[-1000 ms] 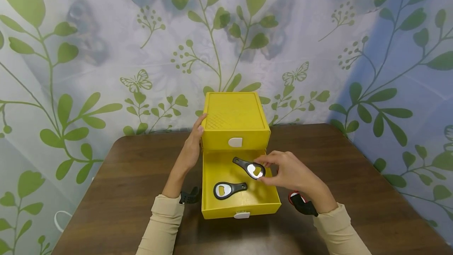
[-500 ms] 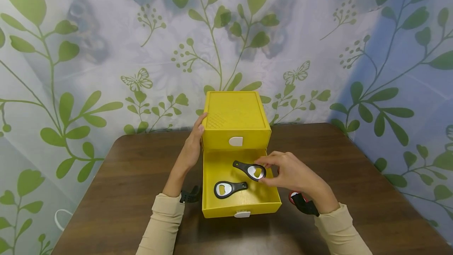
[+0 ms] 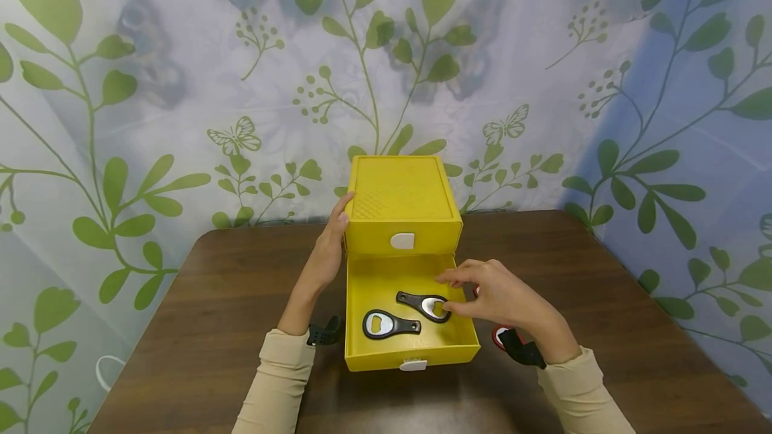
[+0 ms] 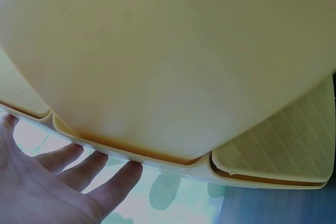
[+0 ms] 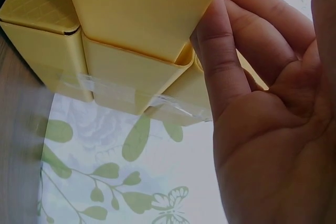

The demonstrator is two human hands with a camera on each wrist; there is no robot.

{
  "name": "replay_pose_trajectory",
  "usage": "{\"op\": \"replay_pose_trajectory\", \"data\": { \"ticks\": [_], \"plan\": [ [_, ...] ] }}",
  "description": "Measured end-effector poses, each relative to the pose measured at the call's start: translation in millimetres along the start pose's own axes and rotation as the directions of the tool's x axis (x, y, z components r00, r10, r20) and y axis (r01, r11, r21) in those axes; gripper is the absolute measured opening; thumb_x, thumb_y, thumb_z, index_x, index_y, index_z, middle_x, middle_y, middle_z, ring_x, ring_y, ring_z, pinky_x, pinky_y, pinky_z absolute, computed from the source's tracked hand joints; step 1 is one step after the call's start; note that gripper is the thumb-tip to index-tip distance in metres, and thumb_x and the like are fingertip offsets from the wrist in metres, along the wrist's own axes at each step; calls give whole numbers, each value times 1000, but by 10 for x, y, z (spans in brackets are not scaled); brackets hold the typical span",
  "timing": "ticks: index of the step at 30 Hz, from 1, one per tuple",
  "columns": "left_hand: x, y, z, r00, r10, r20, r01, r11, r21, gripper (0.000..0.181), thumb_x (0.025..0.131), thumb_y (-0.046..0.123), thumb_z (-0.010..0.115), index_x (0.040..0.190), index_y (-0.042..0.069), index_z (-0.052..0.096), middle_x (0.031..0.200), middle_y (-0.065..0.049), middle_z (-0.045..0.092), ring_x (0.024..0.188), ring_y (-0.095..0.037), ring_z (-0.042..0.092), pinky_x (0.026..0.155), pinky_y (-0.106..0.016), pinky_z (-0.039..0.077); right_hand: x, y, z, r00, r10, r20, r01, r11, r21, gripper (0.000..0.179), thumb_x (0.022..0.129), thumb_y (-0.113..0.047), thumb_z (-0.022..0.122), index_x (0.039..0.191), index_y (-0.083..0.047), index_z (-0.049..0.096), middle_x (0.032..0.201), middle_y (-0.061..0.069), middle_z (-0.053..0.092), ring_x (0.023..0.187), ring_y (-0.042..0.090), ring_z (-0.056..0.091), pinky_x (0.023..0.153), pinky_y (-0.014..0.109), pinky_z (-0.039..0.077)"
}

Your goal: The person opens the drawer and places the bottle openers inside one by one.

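Note:
A yellow two-drawer box (image 3: 404, 186) stands on the table, its lower drawer (image 3: 374, 362) pulled out. Inside that drawer lie two black-handled bottle openers with silvery heads: one (image 3: 413, 300) at the right, the other (image 3: 386, 326) nearer the front left. My right hand (image 3: 497, 293) is over the drawer's right side, thumb tip at the right opener's head and fingers apart from it. My left hand (image 3: 326, 253) rests against the box's left side. Its fingertips touch the yellow edge in the left wrist view, where the hand (image 4: 68, 187) has its fingers spread.
The upper drawer, with its white pull (image 3: 403, 241), is closed. A red-rimmed object (image 3: 499, 337) partly shows beside my right wrist strap. Behind the brown table (image 3: 241, 266) hangs a leaf-patterned cloth (image 3: 271, 86). A white loop (image 3: 107, 370) shows at the left edge.
My right hand has let go of the right bottle opener, which has dropped slightly and now lies on the drawer's floor. My left hand stays on the box.

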State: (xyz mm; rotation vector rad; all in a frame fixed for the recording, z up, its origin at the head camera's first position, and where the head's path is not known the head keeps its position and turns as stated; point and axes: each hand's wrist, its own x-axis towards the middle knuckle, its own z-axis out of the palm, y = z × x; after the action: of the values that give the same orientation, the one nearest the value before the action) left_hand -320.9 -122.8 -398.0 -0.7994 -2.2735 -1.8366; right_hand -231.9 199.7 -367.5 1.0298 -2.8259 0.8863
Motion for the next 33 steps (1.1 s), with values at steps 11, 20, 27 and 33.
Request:
{"op": "replay_pose_trajectory", "data": {
  "ticks": [11,20,27,33],
  "plan": [
    [13,28,-16,1000,5,12,-5,1000,-17,52,113,43,22,164,35,19,170,0,18,151,-25,28,122,-58,22,-2,2,23,989,-85,-121,91,995,46,33,87,-18,85,119,-16,77,106,4,76,76,11,65,60,23,52],
    [16,36,-15,1000,6,4,-6,1000,-8,52,113,44,22,164,34,20,170,0,18,153,-24,26,123,-58,20,9,-108,73,969,-96,-229,127,984,125,29,85,-17,86,113,-20,79,104,2,80,88,21,76,54,24,50],
    [2,36,-11,1000,1,0,-1,1000,-3,53,113,44,21,165,34,20,171,0,16,155,-23,21,124,-59,17,-5,-246,146,953,-142,-268,188,971,151,27,84,-13,87,110,-19,80,99,-6,79,85,14,76,48,21,43],
    [5,18,-11,1000,2,-3,-2,1000,3,53,113,44,23,165,33,20,171,-1,17,155,-24,21,124,-59,16,-31,-394,220,941,-193,-277,253,946,200,23,86,-14,85,108,-18,80,100,-4,79,84,7,75,71,30,61]
  ]
}}
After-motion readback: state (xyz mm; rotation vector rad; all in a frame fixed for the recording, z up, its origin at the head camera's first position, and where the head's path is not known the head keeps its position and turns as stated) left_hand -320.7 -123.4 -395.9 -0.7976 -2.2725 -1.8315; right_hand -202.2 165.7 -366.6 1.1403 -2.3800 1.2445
